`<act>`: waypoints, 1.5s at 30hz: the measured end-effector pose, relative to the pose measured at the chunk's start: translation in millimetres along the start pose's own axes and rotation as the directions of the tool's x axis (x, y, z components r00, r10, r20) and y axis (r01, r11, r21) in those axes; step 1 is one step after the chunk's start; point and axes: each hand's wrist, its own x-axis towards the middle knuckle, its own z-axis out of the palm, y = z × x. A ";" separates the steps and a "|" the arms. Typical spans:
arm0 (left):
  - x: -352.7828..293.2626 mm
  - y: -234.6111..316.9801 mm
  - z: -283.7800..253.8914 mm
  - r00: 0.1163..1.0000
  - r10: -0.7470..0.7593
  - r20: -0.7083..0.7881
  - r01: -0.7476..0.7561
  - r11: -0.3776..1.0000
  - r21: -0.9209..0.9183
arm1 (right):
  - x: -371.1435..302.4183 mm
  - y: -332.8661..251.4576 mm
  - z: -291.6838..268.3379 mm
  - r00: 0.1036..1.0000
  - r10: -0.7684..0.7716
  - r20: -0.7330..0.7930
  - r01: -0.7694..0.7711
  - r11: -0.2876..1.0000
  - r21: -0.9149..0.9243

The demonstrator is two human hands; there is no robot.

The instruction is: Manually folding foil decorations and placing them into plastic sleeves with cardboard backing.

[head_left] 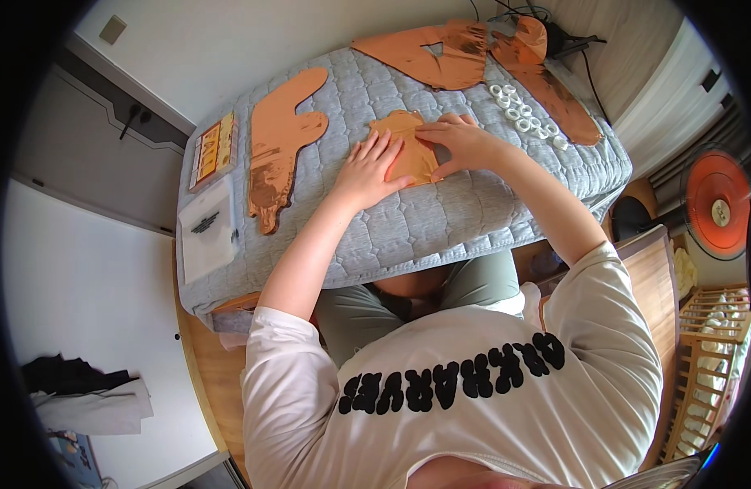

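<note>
A folded orange-copper foil balloon (414, 147) lies flat on the quilted grey mattress in front of me. My left hand (370, 169) rests palm down across its left side, fingers spread. On the right edge of the same foil lies my right hand (461, 145), its thumb and fingers apart, partly covering it. Left of my hands is a flat, unfolded copper foil balloon (279, 138) with rounded arms. Farther back lies another foil balloon (428, 53) with a triangular hole. A third long foil balloon (559, 98) stretches along the far right corner.
Several small white rings (522, 114) sit at the mattress's right. A yellow-red flat package (213, 151) and a clear plastic bag (208, 228) lie along its left edge. An orange fan (720, 208) stands at the right, near a wooden rack (705, 367). Dark cables (567, 41) hang behind.
</note>
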 end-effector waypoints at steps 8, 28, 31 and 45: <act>-0.7 -4.8 -0.2 0.998 -0.059 0.016 0.060 0.990 -0.131 | 1.7 3.6 0.4 1.000 0.017 0.027 -0.016 0.999 -0.032; -21.4 -45.5 -36.2 0.924 -0.205 0.321 0.221 0.975 -0.012 | 7.8 -3.0 -4.5 0.995 0.044 0.088 -0.036 0.995 -0.094; -17.1 -41.4 -40.7 0.899 -0.226 0.376 0.242 0.970 0.004 | 7.3 -2.2 -5.8 0.995 0.040 0.095 -0.029 0.993 -0.117; -22.7 -56.1 -34.7 0.897 -0.202 0.393 0.266 0.957 -0.116 | 10.0 -5.4 -7.0 0.987 0.094 0.127 -0.075 0.987 -0.141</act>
